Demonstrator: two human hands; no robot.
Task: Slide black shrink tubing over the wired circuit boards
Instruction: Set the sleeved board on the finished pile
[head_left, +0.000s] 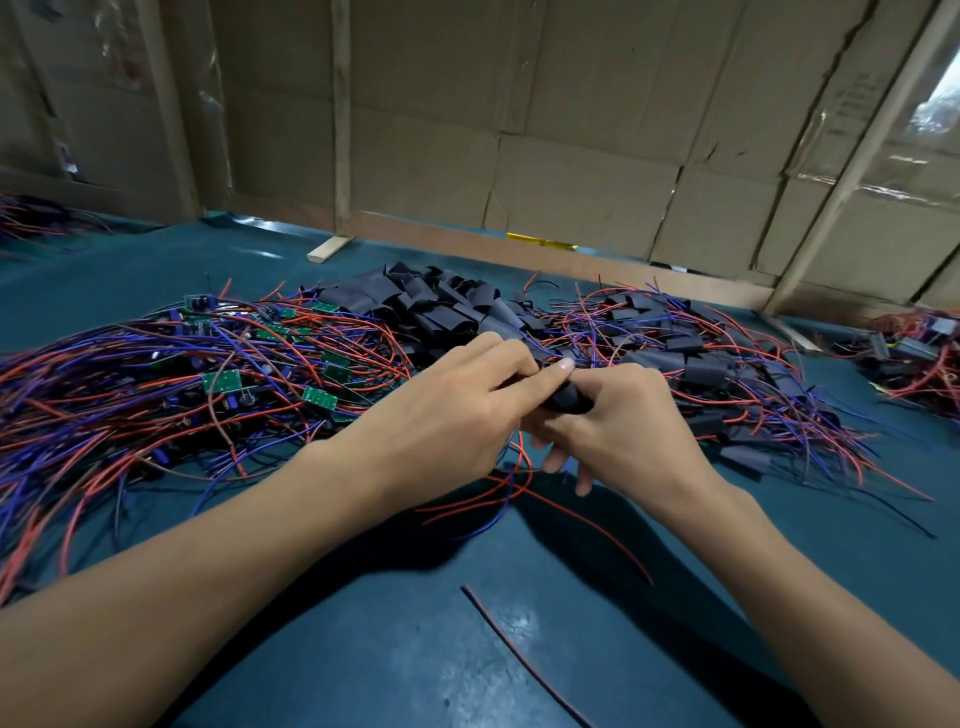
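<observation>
Two bare forearms come into view, one from 8 o'clock and one from 4 o'clock, with no sleeves anywhere along them. The left hand (447, 410) and the right hand (631, 421) wear no gloves, rings, watch or wristband. The fingernails are short and unpainted; the left thumb's nail shows plainly near 12 o'clock of that hand.

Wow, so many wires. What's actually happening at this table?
A person is sleeving small circuit boards by hand. Both hands meet over the green table: the right hand grips a black shrink tube, and the left hand holds its other end, with red and blue leads hanging below. To the left lies a heap of bare green boards on wires, behind sits a pile of empty tubes, and to the right lie pieces already sleeved.
</observation>
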